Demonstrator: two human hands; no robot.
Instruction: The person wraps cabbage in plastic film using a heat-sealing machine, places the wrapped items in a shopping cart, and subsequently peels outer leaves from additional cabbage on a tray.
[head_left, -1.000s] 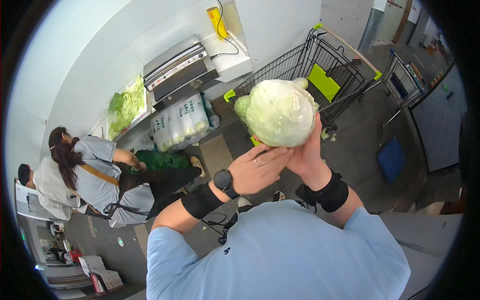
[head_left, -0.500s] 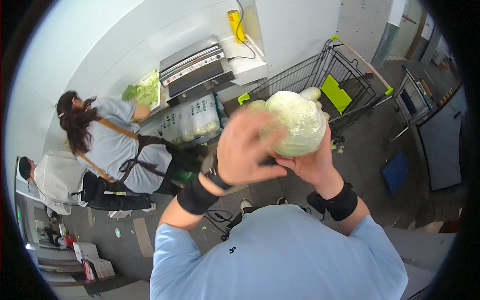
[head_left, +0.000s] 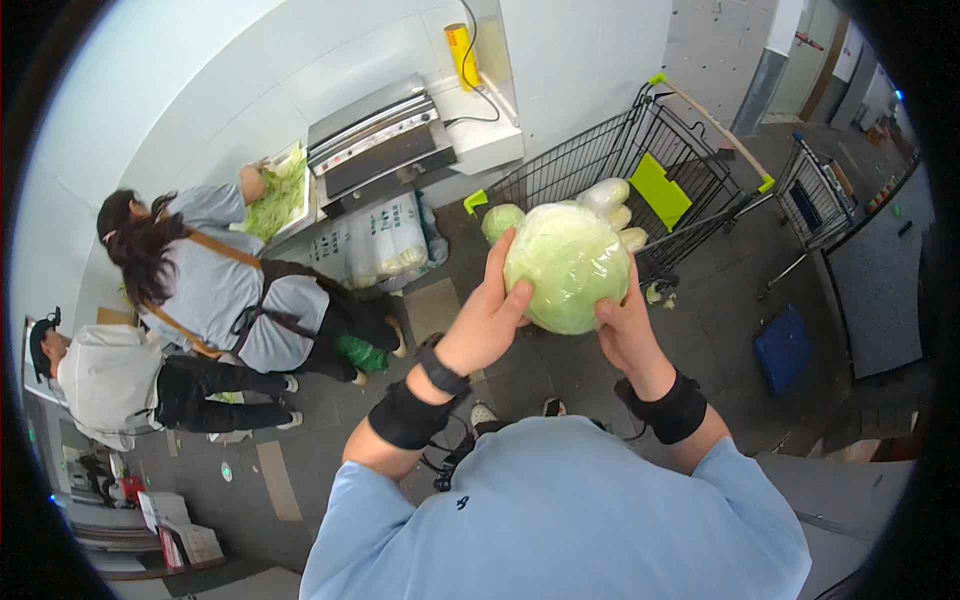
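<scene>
The fingers of the left hand (head_left: 486,330) are curving round the left side of the cabbage (head_left: 566,268), the thumb pressing its near face, while those of the right hand (head_left: 632,342) are cupping its right side, that thumb resting on the near right edge. Both hands are standing open to roughly the curve of the cabbage and are holding it alone (the fingertips underneath are hiding behind it, so their exact placing cannot be told). The cabbage is lying directly between the two sets of fingers and slightly ahead of the palms; being nearly round, it is showing no clear long axis, and neither hand is nearer, since both are touching it. Clear film (head_left: 603,264) is glinting over its top. Beyond the fingers, the cart (head_left: 568,158) is standing ahead and to the right, with pale vegetables (head_left: 605,197) lying in it past the cabbage, and a second cabbage (head_left: 501,222) is showing just beyond the left fingertips. Farther off to the left of the fingers, a wrapping machine (head_left: 380,140) is sitting near a yellow roll (head_left: 461,56), and a co-worker (head_left: 228,290) is reaching into leaves (head_left: 278,202).
</scene>
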